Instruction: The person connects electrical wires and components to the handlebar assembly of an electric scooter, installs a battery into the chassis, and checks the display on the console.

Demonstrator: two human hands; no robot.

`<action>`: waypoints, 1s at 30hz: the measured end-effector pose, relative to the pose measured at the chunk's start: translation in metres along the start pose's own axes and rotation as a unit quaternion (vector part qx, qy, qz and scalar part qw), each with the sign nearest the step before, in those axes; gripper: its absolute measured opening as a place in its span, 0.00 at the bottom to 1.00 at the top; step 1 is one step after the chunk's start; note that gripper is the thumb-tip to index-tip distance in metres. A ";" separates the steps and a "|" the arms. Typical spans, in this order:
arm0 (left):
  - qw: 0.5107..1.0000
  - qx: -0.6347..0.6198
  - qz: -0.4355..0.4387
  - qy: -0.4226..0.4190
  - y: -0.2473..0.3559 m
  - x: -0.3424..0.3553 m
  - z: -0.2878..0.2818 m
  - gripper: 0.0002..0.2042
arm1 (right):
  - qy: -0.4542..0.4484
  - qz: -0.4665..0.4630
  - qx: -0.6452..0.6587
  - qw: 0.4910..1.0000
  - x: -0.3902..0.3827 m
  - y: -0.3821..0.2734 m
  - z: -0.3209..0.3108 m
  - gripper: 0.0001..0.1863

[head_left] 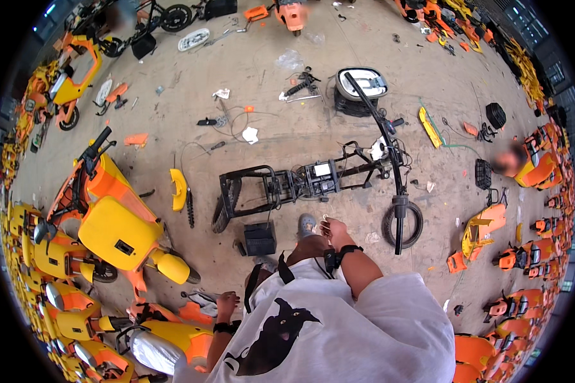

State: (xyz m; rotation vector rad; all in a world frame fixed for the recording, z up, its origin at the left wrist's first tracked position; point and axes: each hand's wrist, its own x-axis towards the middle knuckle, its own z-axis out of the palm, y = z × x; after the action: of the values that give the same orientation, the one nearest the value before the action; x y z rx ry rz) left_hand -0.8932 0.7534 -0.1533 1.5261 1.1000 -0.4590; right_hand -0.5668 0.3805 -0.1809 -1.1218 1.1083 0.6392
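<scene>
A stripped black scooter frame (pixel 310 180) stands in front of me, with its handlebar (pixel 397 185) and front wheel (pixel 402 225) at the right. Short of the frame's near side is my right hand (pixel 334 231), fingers loosely apart and nothing plain to see in them. A grey shoe (pixel 307 225) shows just beside it. My left hand (pixel 227 301) hangs low at my left side, loosely open, near an orange panel (pixel 196 312) on the floor. A black box (pixel 260 238) sits on the floor between my left hand and the frame.
Yellow-orange scooters (pixel 121 239) crowd the left, and more orange ones (pixel 521 300) line the right. A white-topped seat bucket (pixel 363 83) stands beyond the frame. Yellow fairings (pixel 179 189), cables and tools litter the concrete. Another person (pixel 510 158) is at the far right.
</scene>
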 end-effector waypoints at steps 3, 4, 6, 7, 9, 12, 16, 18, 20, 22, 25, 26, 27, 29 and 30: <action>1.000 -0.002 -0.020 -0.001 -0.027 -0.003 -0.001 0.12 | 0.019 -0.047 -0.178 0.983 -0.004 0.016 0.012 0.13; 1.000 0.002 -0.027 -0.007 -0.039 -0.005 -0.001 0.13 | 0.023 -0.069 -0.242 0.967 0.001 0.024 0.014 0.13; 1.000 0.008 -0.010 -0.016 -0.056 0.000 0.006 0.14 | 0.025 -0.122 -0.353 0.927 0.020 0.042 0.018 0.13; 1.000 -0.002 -0.007 -0.019 -0.047 -0.006 0.011 0.14 | 0.022 -0.148 -0.403 0.903 0.031 0.055 0.019 0.14; 0.981 -0.174 -0.080 -0.018 -0.041 -0.007 0.027 0.13 | -0.003 -0.197 -0.510 0.837 0.034 0.079 0.035 0.16; 0.945 -0.311 -0.100 -0.031 -0.072 0.043 0.058 0.14 | -0.037 -0.273 -0.626 0.730 0.059 0.125 0.061 0.18; 0.766 -0.594 -0.247 -0.017 -0.042 0.088 0.112 0.11 | -0.175 -0.306 -0.709 0.610 0.104 0.200 0.105 0.13; 0.734 -0.616 -0.287 -0.011 -0.051 0.111 0.145 0.11 | -0.251 -0.426 -0.657 0.569 0.132 0.235 0.126 0.13; 0.693 -0.661 -0.283 -0.044 -0.070 0.124 0.174 0.09 | -0.292 -0.509 -0.635 0.503 0.150 0.258 0.152 0.14; 0.642 -0.704 -0.286 -0.100 -0.090 0.135 0.200 0.09 | -0.325 -0.565 -0.600 0.465 0.168 0.264 0.179 0.16; 0.605 -0.721 -0.329 -0.074 -0.101 0.139 0.228 0.12 | -0.320 -0.594 -0.613 0.411 0.195 0.264 0.204 0.19; 0.587 -0.740 -0.312 -0.095 -0.115 0.139 0.233 0.12 | -0.310 -0.597 -0.625 0.396 0.206 0.269 0.209 0.19; 0.570 -0.759 -0.292 -0.113 -0.127 0.138 0.234 0.12 | -0.302 -0.602 -0.634 0.381 0.218 0.272 0.216 0.19; 0.574 -0.727 -0.375 -0.029 -0.092 0.144 0.230 0.12 | -0.325 -0.585 -0.633 0.388 0.244 0.266 0.208 0.19; 0.562 -0.746 -0.353 -0.063 -0.100 0.147 0.233 0.11 | -0.323 -0.584 -0.632 0.393 0.246 0.262 0.207 0.19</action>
State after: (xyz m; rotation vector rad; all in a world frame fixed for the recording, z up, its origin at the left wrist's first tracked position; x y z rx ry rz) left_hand -0.8396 0.5881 -0.3896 -0.5109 1.3092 -0.0029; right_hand -0.6267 0.6371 -0.5018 -2.1743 -1.3175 0.5266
